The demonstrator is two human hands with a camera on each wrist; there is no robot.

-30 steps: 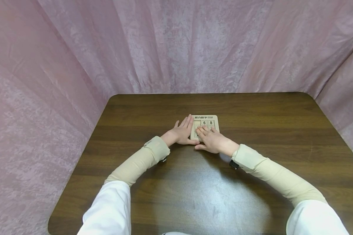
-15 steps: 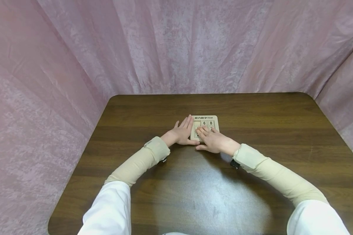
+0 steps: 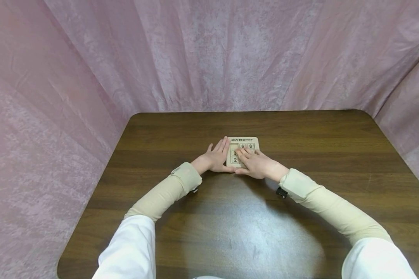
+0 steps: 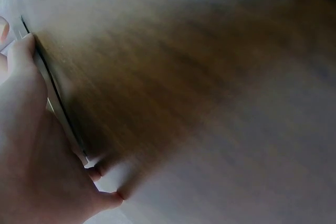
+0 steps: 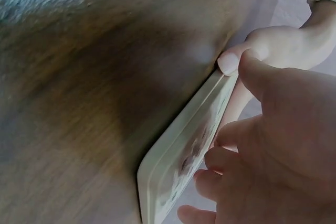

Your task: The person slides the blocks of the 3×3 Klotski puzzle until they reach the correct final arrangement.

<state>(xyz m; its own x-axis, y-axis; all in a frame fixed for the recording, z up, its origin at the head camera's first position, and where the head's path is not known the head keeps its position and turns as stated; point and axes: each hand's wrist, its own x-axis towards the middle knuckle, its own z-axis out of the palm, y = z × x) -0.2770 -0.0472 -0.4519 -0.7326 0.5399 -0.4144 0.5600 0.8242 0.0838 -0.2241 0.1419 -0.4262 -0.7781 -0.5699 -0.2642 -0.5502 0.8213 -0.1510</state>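
A pale sliding number puzzle (image 3: 255, 139) with dark printed characters along its far rim lies flat on the table. Along its left side my left hand (image 3: 216, 158) rests with straight fingers, the thumb lying against the near edge. My right hand (image 3: 257, 165) reaches over the board from the right, fingertips on the tiles near the middle and thumb by the near edge. Tiles 6 (image 3: 242, 146) and 8 (image 3: 250, 146) show in the far row; the far-left cell holds no tile. Tile 2 (image 3: 235, 160) shows at near left. My right fingers hide several others.
The brown wooden table (image 3: 300, 135) has rounded corners. Pink curtains (image 3: 209, 58) hang behind it and down the left side. Each wrist wears a pale band, and a small dark device (image 3: 282, 192) hangs under the right one.
My right hand has shifted slightly right and away from me over the puzzle, uncovering tile 2 and part of the tile above it. My left hand has stayed still.
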